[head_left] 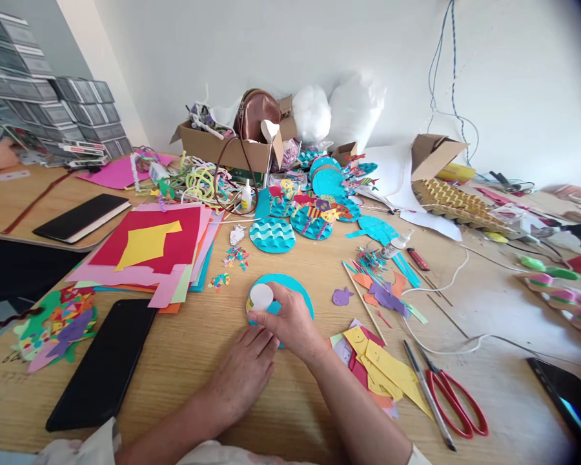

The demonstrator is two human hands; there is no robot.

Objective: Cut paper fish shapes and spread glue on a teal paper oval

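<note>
My right hand (290, 320) is closed around a small white round bottle (261, 298), whose base faces the camera. It presses down over a turquoise paper disc (297, 289) lying on the wooden table (213, 349). My left hand (244, 374) lies flat with fingers together on the table just below the disc, its fingertips touching the disc's lower edge. It holds nothing.
A black phone (104, 361) lies at the left, a stack of coloured paper sheets (150, 255) behind it. Red-handled scissors (452, 397) and yellow paper scraps (387, 371) are at the right. Finished turquoise discs (272, 234), a glue bottle (246, 196) and cardboard boxes (223, 148) crowd the back.
</note>
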